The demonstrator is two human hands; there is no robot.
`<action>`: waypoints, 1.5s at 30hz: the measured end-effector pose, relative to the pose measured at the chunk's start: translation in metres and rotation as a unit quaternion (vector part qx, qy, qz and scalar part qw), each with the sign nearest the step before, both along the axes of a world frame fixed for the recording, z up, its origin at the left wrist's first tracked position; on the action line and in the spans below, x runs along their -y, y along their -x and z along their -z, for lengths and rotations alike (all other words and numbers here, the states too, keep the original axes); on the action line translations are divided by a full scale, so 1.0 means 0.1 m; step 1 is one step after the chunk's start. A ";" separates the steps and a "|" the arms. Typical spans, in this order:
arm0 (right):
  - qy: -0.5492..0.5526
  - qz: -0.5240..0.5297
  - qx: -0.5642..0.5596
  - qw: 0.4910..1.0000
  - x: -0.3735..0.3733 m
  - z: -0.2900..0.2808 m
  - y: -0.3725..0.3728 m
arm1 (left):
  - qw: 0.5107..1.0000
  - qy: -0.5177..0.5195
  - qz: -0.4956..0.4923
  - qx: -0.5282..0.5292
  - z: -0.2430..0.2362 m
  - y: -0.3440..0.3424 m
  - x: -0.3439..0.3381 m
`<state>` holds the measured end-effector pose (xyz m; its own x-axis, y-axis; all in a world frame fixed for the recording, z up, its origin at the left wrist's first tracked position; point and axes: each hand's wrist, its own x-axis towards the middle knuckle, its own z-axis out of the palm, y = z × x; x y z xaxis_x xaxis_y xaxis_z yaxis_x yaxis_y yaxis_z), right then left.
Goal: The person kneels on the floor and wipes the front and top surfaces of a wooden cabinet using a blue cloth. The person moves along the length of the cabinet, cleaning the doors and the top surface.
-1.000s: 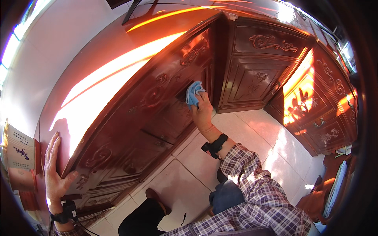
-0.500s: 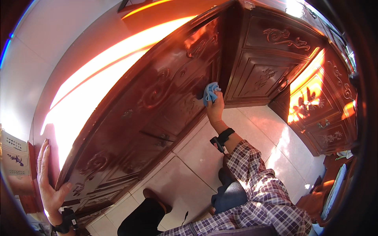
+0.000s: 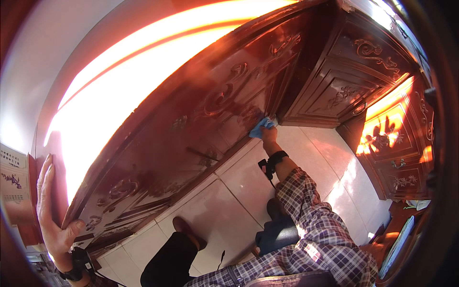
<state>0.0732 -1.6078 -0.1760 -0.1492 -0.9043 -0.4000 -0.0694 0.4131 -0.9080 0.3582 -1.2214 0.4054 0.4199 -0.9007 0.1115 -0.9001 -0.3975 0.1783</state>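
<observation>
A light blue cloth [image 3: 258,128] is bunched in my right hand [image 3: 269,135], which presses it low on the carved, dark red cabinet front [image 3: 191,115], close to the bottom edge and the inner corner. The palm and most fingertips are hidden behind the cloth and hand. At the far left, my left hand [image 3: 56,225] lies with fingers stretched along the cabinet's sunlit top [image 3: 119,91], its thumb over the front edge. Nothing is in the left hand. Black straps with small devices circle both wrists.
Another carved cabinet section [image 3: 339,81] meets this front at the corner, and a sunlit one [image 3: 397,138] stands right of it. Pale floor tiles [image 3: 239,191] lie below, where my feet are. A box with a flower picture [image 3: 13,179] stands beside my left hand.
My right hand has moved the cloth from the door panel down toward the cabinet's lower edge. The left hand keeps its place on the top edge. The whole view has shifted slightly.
</observation>
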 end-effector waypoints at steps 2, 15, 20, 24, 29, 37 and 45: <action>-0.078 0.012 0.078 0.994 -0.18 -0.07 -0.10 | 1.000 0.012 0.007 -0.004 0.01 0.02 0.02; -0.205 -0.100 0.237 0.944 -1.15 -0.17 -0.72 | 0.997 0.049 0.061 -0.016 0.00 0.04 0.13; -0.199 -0.130 0.220 0.946 -1.10 -1.00 -0.59 | 0.996 0.055 0.060 -0.021 0.00 0.05 0.13; -0.189 -0.134 0.277 0.932 -1.15 -1.67 -0.47 | 0.995 0.060 0.069 -0.036 -0.01 0.07 0.15; -0.133 -0.157 0.355 0.912 -1.19 -2.30 -0.41 | 0.995 0.063 0.069 -0.035 -0.02 0.10 0.16; 0.007 -0.206 0.397 0.894 -1.25 -2.91 -0.44 | 0.995 0.066 0.065 -0.033 -0.04 0.14 0.18; 0.097 -0.082 0.449 0.884 -0.86 -3.10 -0.13 | 0.996 0.062 0.047 -0.034 -0.03 0.12 0.18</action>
